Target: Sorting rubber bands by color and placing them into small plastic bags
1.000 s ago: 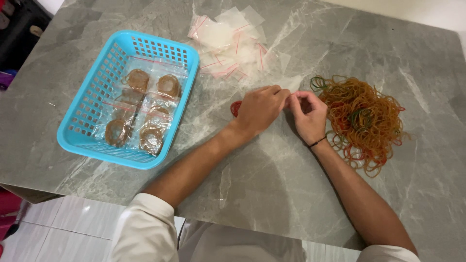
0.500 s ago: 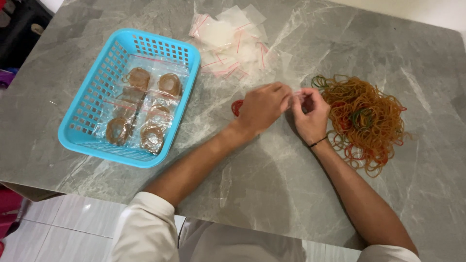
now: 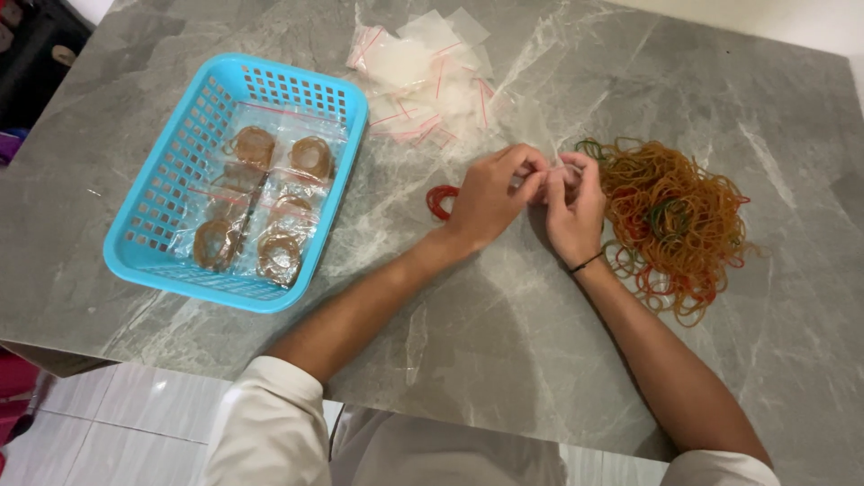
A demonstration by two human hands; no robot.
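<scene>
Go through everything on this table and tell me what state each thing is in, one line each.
Left hand: fingertips pinched against the right hand's.
Right hand: pinching something small, hard to tell what.
Rubber band pile: loose, tangled heap.
Red rubber bands: small bunch beside the left hand.
Empty zip bags: flat, scattered stack.
Blue basket: upright, holding filled bags.
Filled bags: lying flat.

Both hands brought together at the centre, fingertips meeting.

The left hand (image 3: 490, 193) lies palm-down with fingers curled toward the right hand (image 3: 574, 202), whose fingers are pinched inward; the two touch at the fingertips. Both forearms are bare, extending from white sleeves. A dark band circles the right wrist.
</scene>
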